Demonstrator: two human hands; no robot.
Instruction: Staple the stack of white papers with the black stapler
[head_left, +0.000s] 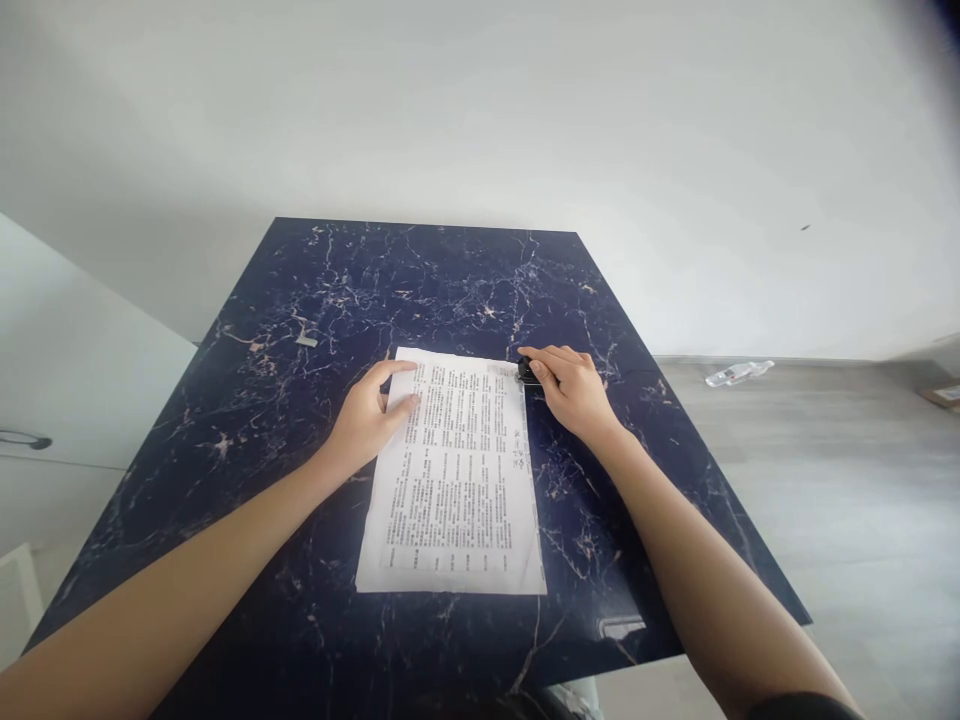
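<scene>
A stack of printed white paper sheets [456, 480] lies in the middle of a dark blue marble-patterned table [315, 300]. My left hand [367, 415] rests on the upper left edge of the sheets, thumb and fingers pinching that edge. My right hand [571, 385] is at the upper right corner of the paper, fingers closed around a small black object [525, 373], maybe a binder clip or small stapler, which touches that corner. Most of the object is hidden by my fingers.
A white wall stands behind the table. A white cabinet with a dark handle [26, 440] is at the left. On the grey floor to the right lie a clear plastic bottle [739, 373] and a cardboard piece [946, 393].
</scene>
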